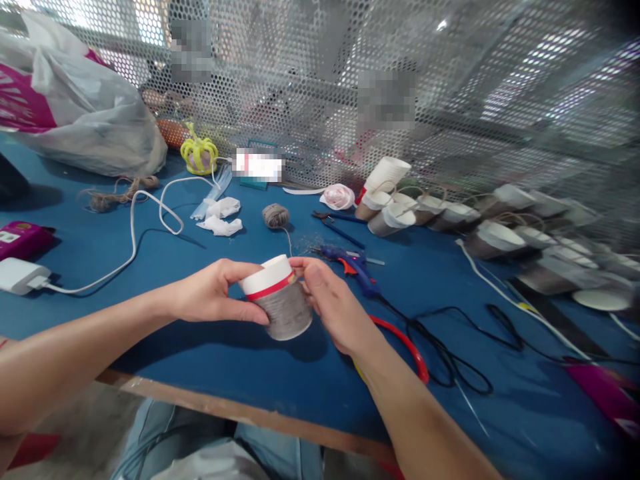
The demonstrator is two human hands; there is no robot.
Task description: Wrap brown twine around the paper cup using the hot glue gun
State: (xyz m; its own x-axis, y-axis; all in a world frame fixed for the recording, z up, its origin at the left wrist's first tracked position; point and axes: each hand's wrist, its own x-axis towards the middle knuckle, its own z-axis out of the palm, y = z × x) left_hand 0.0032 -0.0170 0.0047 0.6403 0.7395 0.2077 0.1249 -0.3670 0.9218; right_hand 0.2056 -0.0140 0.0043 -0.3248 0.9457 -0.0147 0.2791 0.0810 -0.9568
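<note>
A paper cup (285,310) with a white upper part and a red band is wrapped round its lower part with grey yarn. It is tilted above the blue table, and my left hand (217,293) is closed on its left side, the thumb across the front. My right hand (325,297) is at the cup's right side, its thumb and forefinger pinched on the grey yarn by the red band. That strand runs back to a ball of grey yarn (276,216) on the table. The pinched yarn itself is mostly hidden by the fingers.
A blue glue gun (350,260) with a black cord lies right of my hands, near pliers (343,225). Several wrapped cups (393,219) stand along the perforated metal screen (310,80). A white cable (134,227) crosses the left side, below a plastic bag (95,100).
</note>
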